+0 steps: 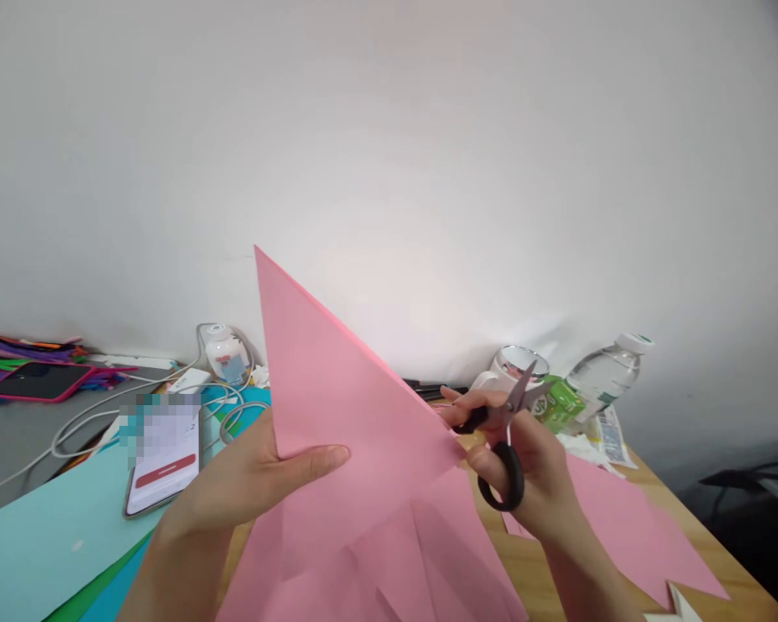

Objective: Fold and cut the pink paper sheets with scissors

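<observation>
A large pink sheet of paper [337, 389], folded into a pointed triangular shape, stands raised in front of me. My left hand [259, 471] is closed on its left side, the thumb flat on the near face and the other fingers hidden behind. My right hand [538, 462] has the black-handled scissors [511, 484] hooked on its fingers, the blades slightly apart and pointing up and right, away from the paper. Its fingertips also reach the sheet's right corner. More pink paper [454, 553] lies beneath, with folds or overlapping edges showing.
On the left are a lit phone [165, 462], light blue paper [32, 518], a white cable, a small white bottle [226, 354], a dark phone [39, 382] and colourful fuzzy sticks. A mug [506, 367], green box [561, 402], tilted water bottle [602, 376] and pink sheets [641, 527] are right.
</observation>
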